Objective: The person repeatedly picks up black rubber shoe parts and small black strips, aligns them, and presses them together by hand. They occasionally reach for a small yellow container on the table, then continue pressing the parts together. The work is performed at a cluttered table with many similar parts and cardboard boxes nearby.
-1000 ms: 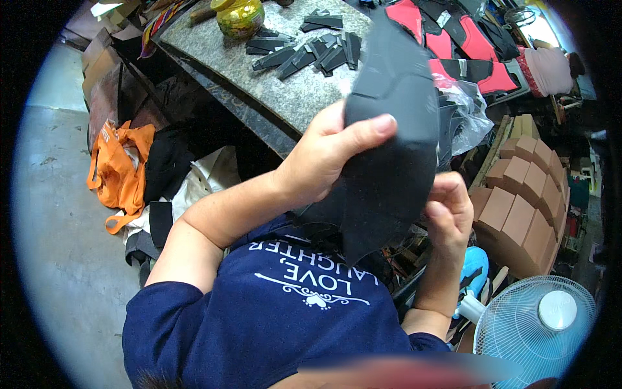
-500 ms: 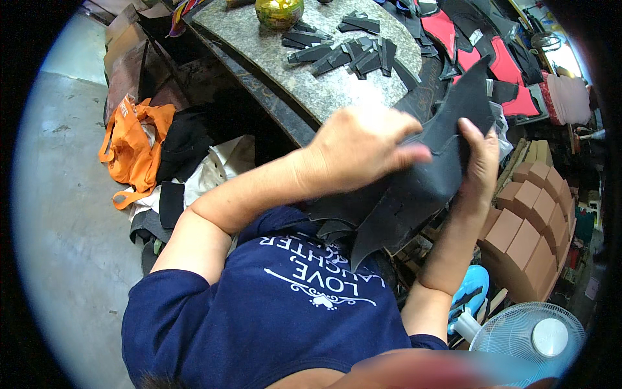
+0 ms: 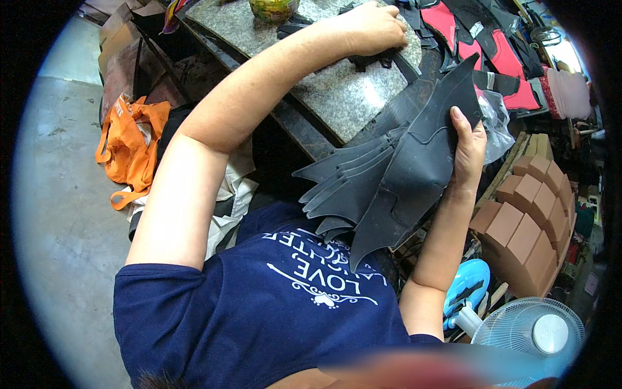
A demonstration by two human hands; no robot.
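Note:
My right hand [image 3: 469,150] grips the right edge of a black leather-like piece [image 3: 421,162] with long pointed ends, its thumb lying on top. A curved seam line and a small notched outline show on that piece. Beneath its left side, several similar black pieces [image 3: 350,172] fan out in layers. Stretched across to the far side, my left hand [image 3: 379,29] is over small black strips [image 3: 372,61] on a speckled grey stone slab [image 3: 363,107]. Its fingers are bent downward and close together; whatever may be between them is hidden.
A yellow-green jar [image 3: 274,9] stands on the slab's far side. Red and black cut pieces [image 3: 505,55] lie at the far right, above stacked brown blocks [image 3: 521,243]. A fan [image 3: 525,337] stands at the lower right. An orange bag [image 3: 133,146] is at the left.
My left hand has left the black piece and moved far across to the strips on the slab. My right hand still holds the piece, whose layered pieces now show more fully.

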